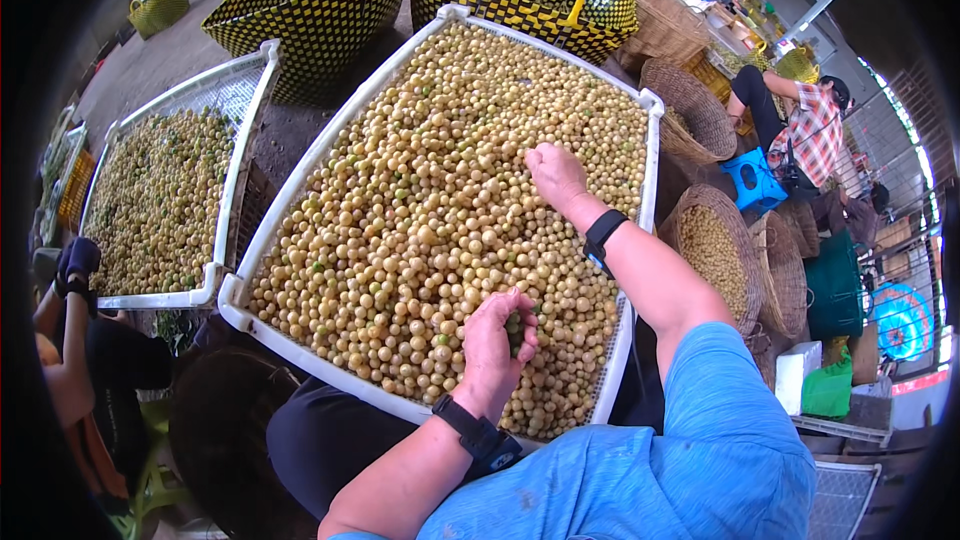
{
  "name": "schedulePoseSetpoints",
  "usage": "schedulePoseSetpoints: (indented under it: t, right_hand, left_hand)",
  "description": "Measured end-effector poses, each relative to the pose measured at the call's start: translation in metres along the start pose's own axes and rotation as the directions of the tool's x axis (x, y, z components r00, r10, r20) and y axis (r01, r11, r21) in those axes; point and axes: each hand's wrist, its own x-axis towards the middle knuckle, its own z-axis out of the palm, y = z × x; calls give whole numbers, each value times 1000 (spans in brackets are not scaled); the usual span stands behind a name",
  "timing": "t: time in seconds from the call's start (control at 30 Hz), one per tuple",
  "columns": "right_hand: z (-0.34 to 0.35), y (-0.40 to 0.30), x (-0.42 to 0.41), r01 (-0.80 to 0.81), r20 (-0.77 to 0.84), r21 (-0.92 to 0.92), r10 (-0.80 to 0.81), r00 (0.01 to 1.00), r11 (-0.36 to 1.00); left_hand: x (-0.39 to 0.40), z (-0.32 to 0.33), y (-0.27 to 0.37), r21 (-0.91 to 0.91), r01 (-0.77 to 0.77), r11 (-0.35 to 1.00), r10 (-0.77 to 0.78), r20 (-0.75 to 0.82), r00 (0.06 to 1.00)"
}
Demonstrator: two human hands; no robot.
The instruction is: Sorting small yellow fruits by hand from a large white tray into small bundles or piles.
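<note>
A white plastic mesh tray [289,191] stands before me, heaped with small round yellowish fruits [405,240], a few of them green. My left hand [499,337] is curled over the near right part of the heap, palm turned inward, with something dark green cupped in its fingers, perhaps green fruits. Farther off, towards the tray's right side, my right hand [556,172] reaches down to the fruits with its fingers bent; its fingertips are partly hidden, and whether they pinch a fruit is not visible. Both wrists wear black bands.
A second white tray [217,240] of similar fruits stands at left, with a co-worker's gloved hand [81,256] at its edge. Yellow-and-black woven baskets [315,30] stand beyond. Wicker baskets [694,101] line the right, near a seated person [814,124] and a blue stool [754,181].
</note>
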Motion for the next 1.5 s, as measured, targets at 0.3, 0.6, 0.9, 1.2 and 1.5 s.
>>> schedulePoseSetpoints:
  t: [0.3, 0.6, 0.9, 1.2, 1.5]
  right_hand:
    - [-16, -17, -29, 136, 266, -21, -125, 956, 991]
    - [-4, -13, -38, 221, 274, -111, -183, 944, 969]
    - [3, -16, -48, 278, 173, 16, -277, 945, 960]
    - [-33, -26, -69, 5, 257, 157, -46, 965, 988]
    - [-66, 68, -49, 9, 93, -313, 21, 995, 950]
  left_hand:
    - [0, 0, -1, 6, 17, 1000, -17, -5, 1000]
    - [0, 0, -2, 10, 18, 1000, -17, -15, 1000]
    - [-2, 1, -2, 19, 21, 1000, -21, -25, 999]
    - [-3, 4, 0, 13, 49, 999, -48, -53, 997]
    - [-1, 4, -3, 17, 44, 999, -43, -48, 998]
